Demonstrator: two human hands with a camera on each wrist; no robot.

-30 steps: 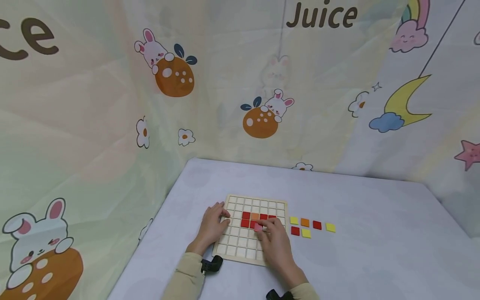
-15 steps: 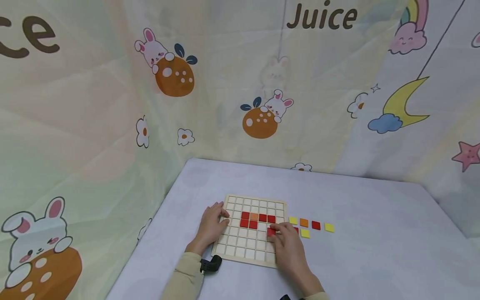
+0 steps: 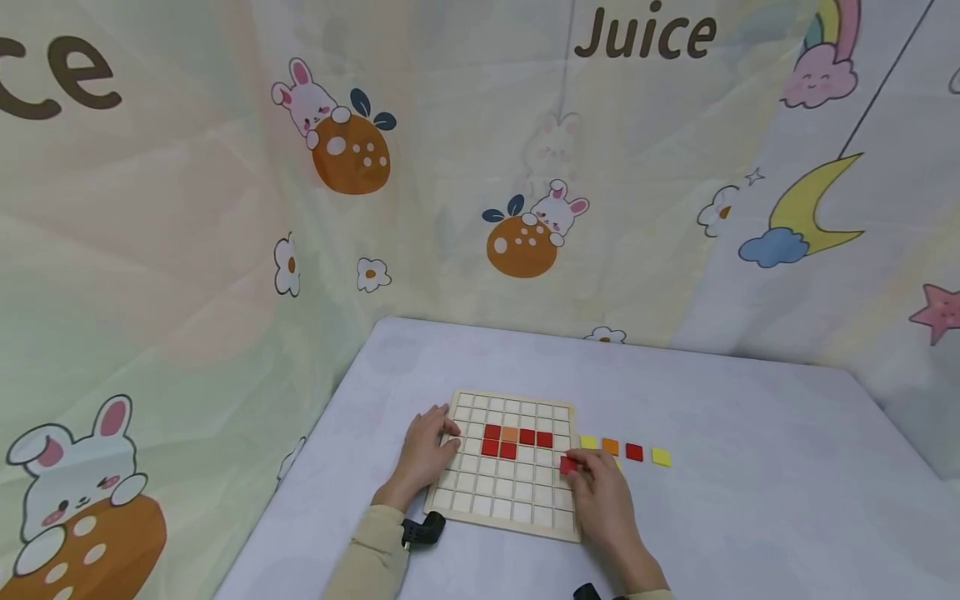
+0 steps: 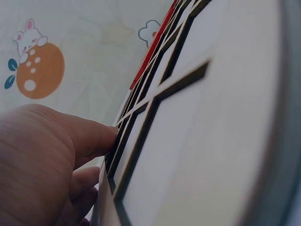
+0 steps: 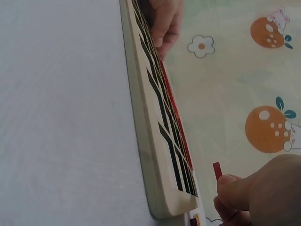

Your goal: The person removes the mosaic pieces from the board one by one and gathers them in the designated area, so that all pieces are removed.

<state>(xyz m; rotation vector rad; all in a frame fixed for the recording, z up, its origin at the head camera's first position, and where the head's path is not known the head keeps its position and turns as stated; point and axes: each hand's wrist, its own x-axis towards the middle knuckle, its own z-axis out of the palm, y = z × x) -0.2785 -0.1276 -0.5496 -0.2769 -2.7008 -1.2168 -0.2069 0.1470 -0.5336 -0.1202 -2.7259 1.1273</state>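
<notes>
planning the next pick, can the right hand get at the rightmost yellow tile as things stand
Probably yes: the rightmost yellow tile lies uncovered on the table, near the right hand. That hand pinches a red tile, though, so it would likely need to put that down first.

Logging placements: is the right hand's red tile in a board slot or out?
Out. The right hand pinches the tile at the right edge of the board; the right wrist view shows tile and board apart.
</notes>
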